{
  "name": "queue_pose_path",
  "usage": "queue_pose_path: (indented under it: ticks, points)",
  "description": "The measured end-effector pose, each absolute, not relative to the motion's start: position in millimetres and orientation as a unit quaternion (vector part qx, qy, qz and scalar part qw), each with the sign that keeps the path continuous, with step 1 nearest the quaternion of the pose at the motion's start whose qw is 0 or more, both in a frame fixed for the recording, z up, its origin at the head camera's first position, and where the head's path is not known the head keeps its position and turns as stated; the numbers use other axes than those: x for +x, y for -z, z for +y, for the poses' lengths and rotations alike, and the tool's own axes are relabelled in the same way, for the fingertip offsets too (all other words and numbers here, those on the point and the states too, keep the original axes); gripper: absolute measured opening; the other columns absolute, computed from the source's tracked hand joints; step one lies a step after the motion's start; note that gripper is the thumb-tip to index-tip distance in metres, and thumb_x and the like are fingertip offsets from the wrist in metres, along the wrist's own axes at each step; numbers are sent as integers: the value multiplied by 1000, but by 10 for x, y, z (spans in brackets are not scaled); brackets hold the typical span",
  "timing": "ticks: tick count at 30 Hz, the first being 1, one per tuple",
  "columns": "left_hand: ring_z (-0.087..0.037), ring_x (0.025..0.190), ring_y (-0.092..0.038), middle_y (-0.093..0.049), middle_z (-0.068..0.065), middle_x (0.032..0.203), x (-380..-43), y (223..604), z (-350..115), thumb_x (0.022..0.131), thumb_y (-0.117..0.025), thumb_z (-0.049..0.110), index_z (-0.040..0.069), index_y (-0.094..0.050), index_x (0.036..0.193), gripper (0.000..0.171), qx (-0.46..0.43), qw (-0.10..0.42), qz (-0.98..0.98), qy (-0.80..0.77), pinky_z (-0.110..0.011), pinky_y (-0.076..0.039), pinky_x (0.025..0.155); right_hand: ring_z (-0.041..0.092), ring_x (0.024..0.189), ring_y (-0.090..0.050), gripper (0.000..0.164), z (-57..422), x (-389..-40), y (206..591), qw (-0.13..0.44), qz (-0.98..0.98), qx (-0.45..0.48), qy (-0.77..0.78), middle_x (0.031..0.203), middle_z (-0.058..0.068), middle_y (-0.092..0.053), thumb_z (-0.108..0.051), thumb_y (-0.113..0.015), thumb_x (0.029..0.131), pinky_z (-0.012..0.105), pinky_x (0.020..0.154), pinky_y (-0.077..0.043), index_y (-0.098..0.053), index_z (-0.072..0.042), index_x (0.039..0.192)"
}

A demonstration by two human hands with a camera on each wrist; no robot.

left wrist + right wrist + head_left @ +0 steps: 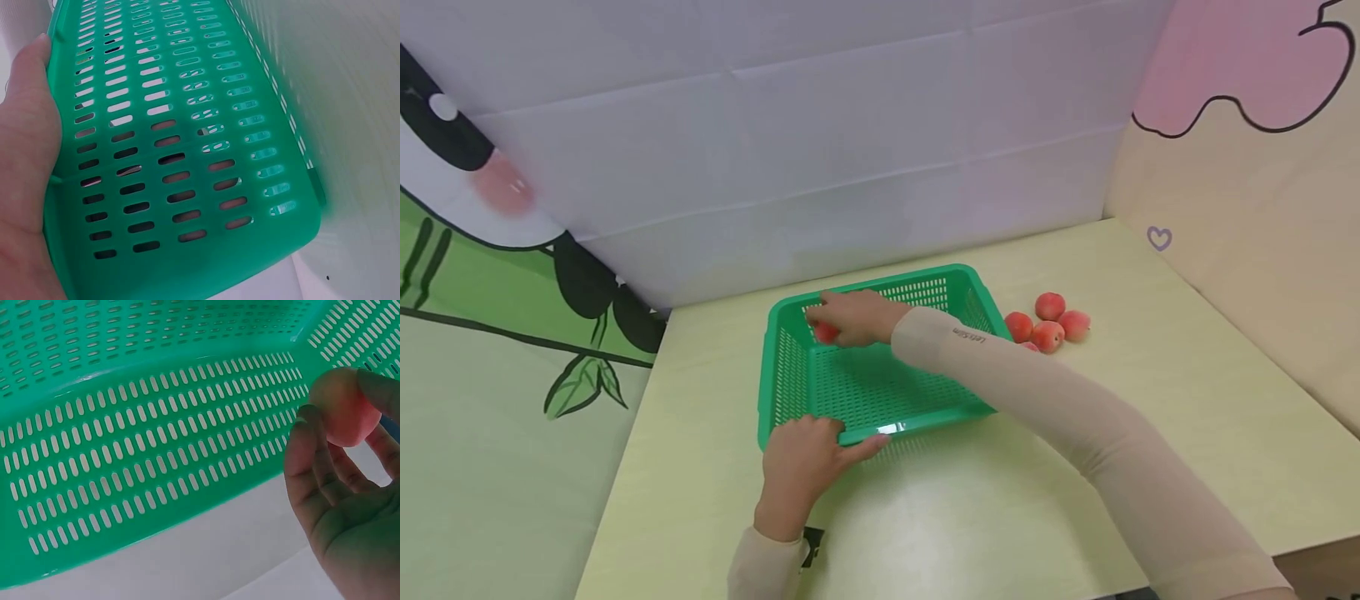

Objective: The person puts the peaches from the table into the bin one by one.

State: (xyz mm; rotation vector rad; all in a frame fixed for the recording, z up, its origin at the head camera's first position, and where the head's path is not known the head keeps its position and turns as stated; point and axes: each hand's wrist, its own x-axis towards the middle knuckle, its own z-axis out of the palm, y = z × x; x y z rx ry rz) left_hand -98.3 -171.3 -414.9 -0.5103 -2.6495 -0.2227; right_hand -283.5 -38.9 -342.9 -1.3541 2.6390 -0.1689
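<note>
My right hand [859, 318] holds a red-orange peach [826, 332] between thumb and fingertips, inside the back left part of a green slotted plastic basket [891, 427]. In the right wrist view the peach [345, 406] sits off the basket floor, in front of the slotted wall [144, 450]. At the basket's near left corner, my left hand [805, 458] grips the rim, its thumb lying along the edge. Through the slots in the left wrist view, fingers show behind the basket wall [187, 187]. Several more peaches [1048, 336] lie in a cluster just right of the basket.
The pale yellow table [700, 467] extends around the basket. Behind it rises a white fabric backdrop [850, 150], with a printed green panel [497, 283] at left and a cream one [1247, 250] at right. My right sleeve [1060, 400] crosses over the basket's right side.
</note>
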Motion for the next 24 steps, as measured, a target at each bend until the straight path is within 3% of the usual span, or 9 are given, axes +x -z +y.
queue_pose_path:
  ticks: [4,10,14,19,24]
  points:
    - [-5,52,-8,-10,12,57,-976,4143,-1715,91,-41,92,22,-22,56,81,-184,207,-957,81,-23,-7,48,16,108,-59,24,-420,-2853,3483,88,885,-453,55,126,1,-61,-19,-65,108,33,85,-53,-59,-21,131]
    - [-5,51,-9,-11,11,56,-982,4156,-1702,90,-24,96,22,-24,55,82,-175,189,-963,79,-23,-9,47,15,101,-59,17,-482,-2887,3549,100,886,-448,63,113,-2,-65,-18,-65,108,32,83,-51,-59,-18,124]
    - [-5,50,-10,-12,11,55,-988,4163,-1706,86,-14,97,21,-24,55,83,-164,170,-969,79,-24,-10,47,15,95,-60,19,-530,-2899,3604,88,885,-455,43,108,-2,-65,-26,-66,108,32,82,-50,-58,-18,123]
    - [-4,49,-11,-13,11,54,-996,4162,-1720,90,-41,93,22,-25,55,81,-161,155,-971,82,-24,-10,47,15,95,-62,29,-565,-2887,3652,54,887,-458,-9,108,-1,-69,-37,-66,108,33,84,-53,-60,-18,129]
    - [-4,48,-11,-13,11,54,-1006,4154,-1710,89,-58,87,22,-25,55,80,-162,152,-972,76,-24,-10,47,16,90,-63,26,-572,-2866,3683,45,892,-449,-25,106,0,-71,-34,-64,110,35,83,-56,-61,-17,130]
